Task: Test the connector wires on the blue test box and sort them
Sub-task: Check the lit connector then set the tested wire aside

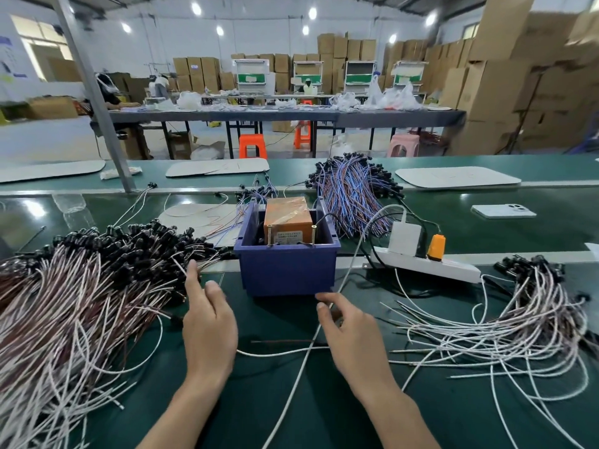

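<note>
The blue test box (287, 273) stands mid-desk (291, 400), with an orange unit (287, 215) inside and two brass pins (269, 236) upright at its near rim. The left hand (209, 322) is stretched, fingers open, to the edge of the large wire pile (81, 286) on the left, apparently for the next wire. The right hand (351, 335) is held apart from it, loosely curled just before the box's near right corner; whether anything is pinched cannot be told. A single wire should be teased out by its plug, so that tangled neighbours are not dragged along, and its ends laid squarely on the pins. The smaller pile (505, 319) on the right is probably meant for tested pieces.
</note>
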